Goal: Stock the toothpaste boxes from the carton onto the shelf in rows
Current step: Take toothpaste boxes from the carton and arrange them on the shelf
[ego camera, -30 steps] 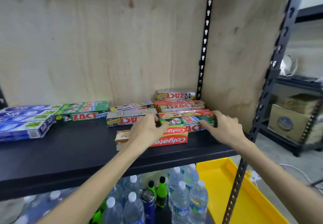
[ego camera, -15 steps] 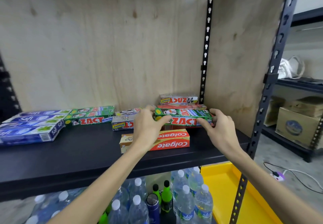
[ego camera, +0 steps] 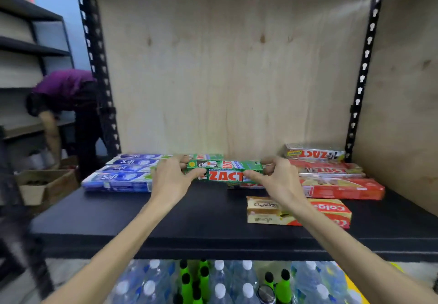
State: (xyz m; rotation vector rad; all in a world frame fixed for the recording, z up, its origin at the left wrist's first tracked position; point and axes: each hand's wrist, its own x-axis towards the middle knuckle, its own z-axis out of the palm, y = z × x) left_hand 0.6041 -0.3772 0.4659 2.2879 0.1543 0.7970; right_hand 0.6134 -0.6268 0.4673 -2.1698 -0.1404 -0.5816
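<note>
1. The left hand [ego camera: 171,177] pinches the left end of a green ZACT box [ego camera: 225,173], thumb on the near face and fingers curled over the top.
2. The right hand [ego camera: 276,180] pinches the right end of the same box in the same way, so both hands are closed on it, one at each end.
3. The green ZACT box is held level above the middle of the black shelf [ego camera: 166,218], its long axis running left to right and parallel to the shelf's front edge; its printed face is turned toward the camera with the lettering upside down.
4. Just left of the green box, a row of blue Saft boxes [ego camera: 118,178] lies flat, long axes also left to right.
5. Right of the green box, red boxes [ego camera: 343,187] are stacked, with a silver ZACT box [ego camera: 315,154] at the back.
6. In front of the green box and to its right, a Colgate box [ego camera: 298,211] lies alone near the shelf's front edge.
7. Behind the green box stands a plywood back panel [ego camera: 232,66], framed by black perforated uprights.
8. Below the shelf, capped water bottles [ego camera: 220,287] and green bottles stand packed together.
9. Far left of the shelf, another person in a purple top [ego camera: 64,85] bends over a cardboard carton [ego camera: 45,183] on the floor.
</note>
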